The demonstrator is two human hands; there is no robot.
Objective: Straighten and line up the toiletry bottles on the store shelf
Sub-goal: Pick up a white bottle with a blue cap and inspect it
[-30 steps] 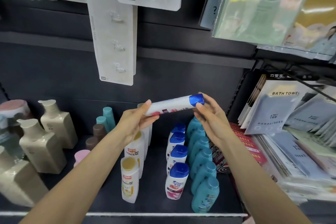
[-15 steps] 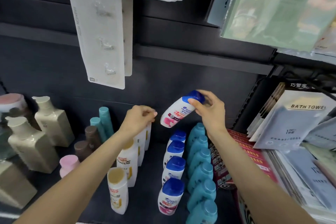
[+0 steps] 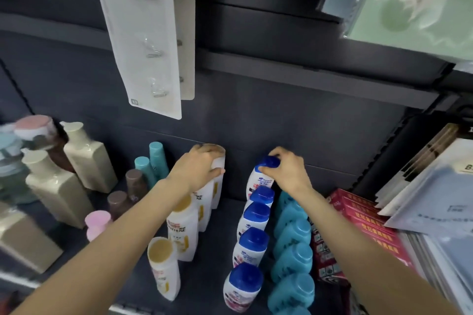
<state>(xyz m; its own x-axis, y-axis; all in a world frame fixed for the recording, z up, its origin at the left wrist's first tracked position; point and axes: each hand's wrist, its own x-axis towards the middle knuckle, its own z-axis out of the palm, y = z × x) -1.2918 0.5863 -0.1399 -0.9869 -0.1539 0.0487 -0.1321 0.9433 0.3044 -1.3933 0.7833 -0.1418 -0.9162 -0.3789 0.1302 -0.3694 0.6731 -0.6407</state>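
A white bottle with a blue cap [image 3: 260,178] stands upright at the back of a row of like blue-capped bottles [image 3: 252,247]. My right hand [image 3: 288,170] grips its cap from above. My left hand [image 3: 198,167] grips the top of the rearmost white gold-capped bottle [image 3: 218,186] in the row of white gold-capped bottles [image 3: 183,227]. A row of teal bottles [image 3: 293,245] runs just right of the blue-capped row, partly hidden under my right forearm.
Beige pump bottles [image 3: 58,186] stand at the left, with brown [image 3: 134,183], teal [image 3: 157,157] and pink [image 3: 97,224] capped bottles between. Red boxes [image 3: 363,225] and bath towel packs [image 3: 435,197] fill the right. White hook cards [image 3: 146,41] hang overhead.
My right hand carried the blue-capped bottle down from the air, turned it upright and set it at the back of its row. My left hand let go of it and took the rear gold-capped bottle.
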